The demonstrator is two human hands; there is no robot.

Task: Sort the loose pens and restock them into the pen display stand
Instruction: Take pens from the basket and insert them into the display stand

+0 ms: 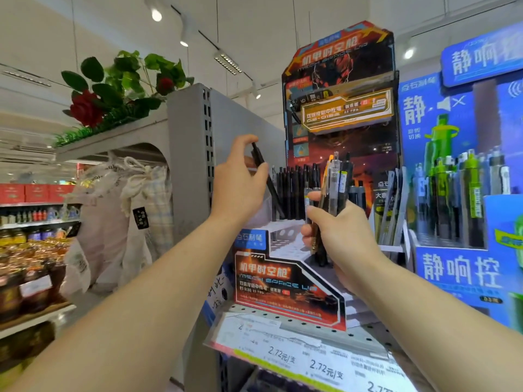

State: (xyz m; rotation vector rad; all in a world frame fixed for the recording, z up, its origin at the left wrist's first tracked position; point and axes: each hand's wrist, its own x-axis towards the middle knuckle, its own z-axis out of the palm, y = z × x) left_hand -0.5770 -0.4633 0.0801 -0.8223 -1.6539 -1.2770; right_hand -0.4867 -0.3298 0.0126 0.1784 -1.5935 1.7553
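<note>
Shop aisle, perforated shelf (285, 314). Left hand (240, 179) pinches black pen (264, 174), tilted, at 9 o'clock of stand row (297, 190). Right hand (336, 236) clutches pen bundle (332, 193). Step: restocking; next, likely seat pen in free slot.

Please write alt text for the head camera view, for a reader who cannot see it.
The left hand holds one black pen tilted above the red pen display stand, while the right hand grips a bundle of mixed pens. A row of black pens already stands upright in the stand, beside a blue pen display.
</note>
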